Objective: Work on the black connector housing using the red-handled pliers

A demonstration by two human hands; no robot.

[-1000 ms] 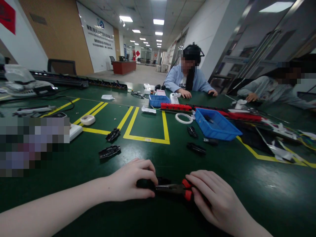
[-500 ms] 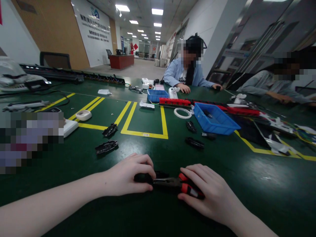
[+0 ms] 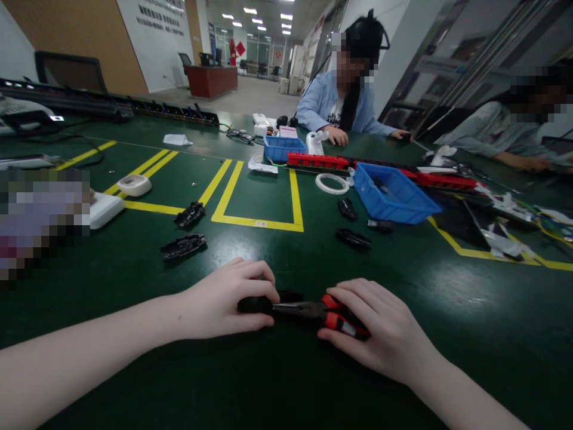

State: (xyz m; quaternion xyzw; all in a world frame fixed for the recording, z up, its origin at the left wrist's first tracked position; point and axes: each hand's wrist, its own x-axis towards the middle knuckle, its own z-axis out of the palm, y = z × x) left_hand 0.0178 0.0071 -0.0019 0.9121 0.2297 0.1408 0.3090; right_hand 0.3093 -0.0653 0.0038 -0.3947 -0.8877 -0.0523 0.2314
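My left hand (image 3: 237, 298) has its thumb and fingers closed round a dark piece (image 3: 255, 305) low on the green table (image 3: 201, 376). Red-handled pliers (image 3: 304, 309) point left, their tips touching or very near that piece. My right hand (image 3: 376, 325) is wrapped round the red handles. Another dark item (image 3: 290, 295) lies just behind the plier jaws, too dim to make out. Beyond my left hand are two black shell-like parts (image 3: 184, 246) (image 3: 190, 214). Further black parts (image 3: 353, 238) (image 3: 347, 209) lie beyond my right hand.
A blue bin (image 3: 394, 197) stands at the right, beside a white ring (image 3: 332, 184) and a long red strip (image 3: 317, 161). A smaller blue bin (image 3: 284, 148) is further back. White objects (image 3: 105, 210) (image 3: 134, 185) lie left. Two people sit across the table.
The view has tilted down slightly, so the background sits higher in the picture. Both hands keep their holds, with the pliers in nearly the same place relative to the dark piece.
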